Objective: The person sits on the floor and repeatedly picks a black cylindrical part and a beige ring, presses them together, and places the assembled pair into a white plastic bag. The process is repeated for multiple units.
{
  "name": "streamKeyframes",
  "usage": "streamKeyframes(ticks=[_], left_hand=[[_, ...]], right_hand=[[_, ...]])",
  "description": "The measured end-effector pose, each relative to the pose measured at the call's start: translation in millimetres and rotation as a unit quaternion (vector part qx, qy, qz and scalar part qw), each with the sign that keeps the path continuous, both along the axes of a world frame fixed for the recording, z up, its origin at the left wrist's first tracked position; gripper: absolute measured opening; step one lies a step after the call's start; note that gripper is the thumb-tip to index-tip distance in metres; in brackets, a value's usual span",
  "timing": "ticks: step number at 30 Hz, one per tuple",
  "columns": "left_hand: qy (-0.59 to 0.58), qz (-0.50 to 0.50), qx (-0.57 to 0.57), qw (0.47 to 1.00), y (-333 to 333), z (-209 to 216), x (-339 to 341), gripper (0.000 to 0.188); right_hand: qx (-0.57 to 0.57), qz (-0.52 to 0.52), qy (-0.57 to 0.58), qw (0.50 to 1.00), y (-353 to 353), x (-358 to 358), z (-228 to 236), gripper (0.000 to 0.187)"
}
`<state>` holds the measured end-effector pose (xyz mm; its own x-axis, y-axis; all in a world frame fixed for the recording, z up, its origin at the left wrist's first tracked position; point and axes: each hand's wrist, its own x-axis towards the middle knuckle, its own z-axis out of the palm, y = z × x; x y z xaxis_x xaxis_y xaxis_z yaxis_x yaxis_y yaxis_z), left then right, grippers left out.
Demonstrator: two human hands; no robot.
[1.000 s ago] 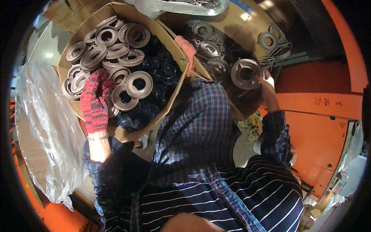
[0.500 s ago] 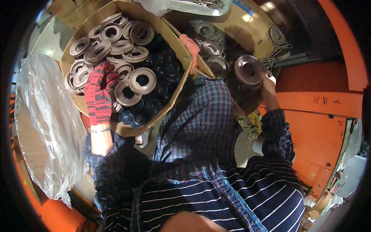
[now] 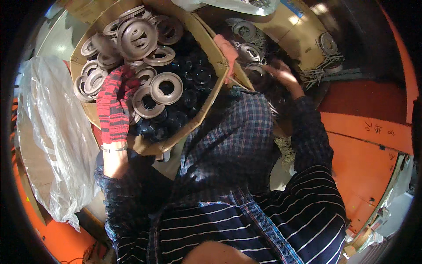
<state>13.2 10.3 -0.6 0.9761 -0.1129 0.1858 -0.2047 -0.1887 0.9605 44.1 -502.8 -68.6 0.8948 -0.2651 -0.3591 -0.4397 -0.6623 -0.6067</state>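
My left hand (image 3: 115,99), in a red and black striped glove, is over the near left side of a cardboard box. Its fingers are curled in among brown ring-shaped parts (image 3: 167,88); whatever they may hold is hidden. Just beyond it a larger-looking brown ring (image 3: 137,38) shows above the heap, with a blurred brown part (image 3: 105,45) beside it. My bare right hand (image 3: 281,72) reaches over a second box at the right, fingers stretched apart and slightly blurred. Nothing shows in it. Nearest to it lies a shadowed ring (image 3: 257,74).
Dark glossy parts (image 3: 189,97) fill the right side of the left cardboard box (image 3: 206,112). A pink cloth (image 3: 226,53) hangs where the boxes meet. Metal pins (image 3: 323,72) and a ring (image 3: 327,44) lie at the right box. Clear plastic sheeting (image 3: 55,145) lies left; orange panels (image 3: 360,163) stand right.
The ring that my right hand held is out of it, and that hand has moved left, fingers spread. A large ring now shows above the left heap. My left hand has barely moved.
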Motion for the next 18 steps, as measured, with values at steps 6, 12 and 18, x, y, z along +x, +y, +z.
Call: streamKeyframes(ticks=[6,12,18], left_hand=[[-0.029,0.018,0.037,0.999,-4.9,-1.7,1.7,0.045],[-0.02,0.029,0.04,0.999,-9.0,0.3,1.6,0.034],[0.085,0.045,-0.191,0.977,-4.5,-2.6,3.3,0.031]], right_hand=[[0.181,0.071,0.016,0.981,9.7,-16.9,-70.5,0.065],[0.044,0.03,0.029,0.998,-28.2,-30.8,-16.9,0.049],[0.244,-0.331,-0.049,0.91,-93.3,-87.5,17.6,0.051]])
